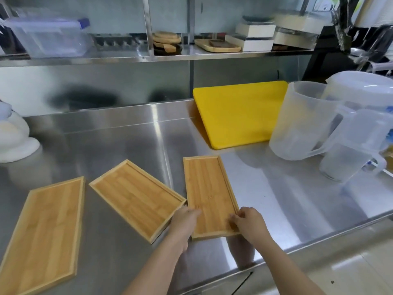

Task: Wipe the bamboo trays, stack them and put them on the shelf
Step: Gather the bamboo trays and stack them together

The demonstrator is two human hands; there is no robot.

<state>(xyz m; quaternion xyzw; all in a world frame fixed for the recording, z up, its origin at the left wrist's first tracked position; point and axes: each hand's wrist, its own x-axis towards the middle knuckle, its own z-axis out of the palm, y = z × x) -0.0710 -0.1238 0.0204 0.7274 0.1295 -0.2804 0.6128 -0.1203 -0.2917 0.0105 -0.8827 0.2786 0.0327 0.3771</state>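
Three rectangular bamboo trays lie flat on the steel counter (127,135). The left tray (44,233) lies near the left edge, the middle tray (136,199) is angled, and the right tray (207,188) points away from me. My left hand (184,222) rests on the right tray's near left edge, between it and the middle tray. On the same tray's near right edge sits my right hand (248,223), fingers curled over the rim. No cloth shows in either hand. The steel shelf (127,58) runs along the wall above the counter.
A yellow cutting board (238,116) leans at the back right. Clear plastic pitchers (302,120) and a lidded tub (361,88) crowd the right side. A white object (12,137) sits at the left. The shelf carries a plastic box (49,37), wooden boards (168,42) and white boxes (253,37).
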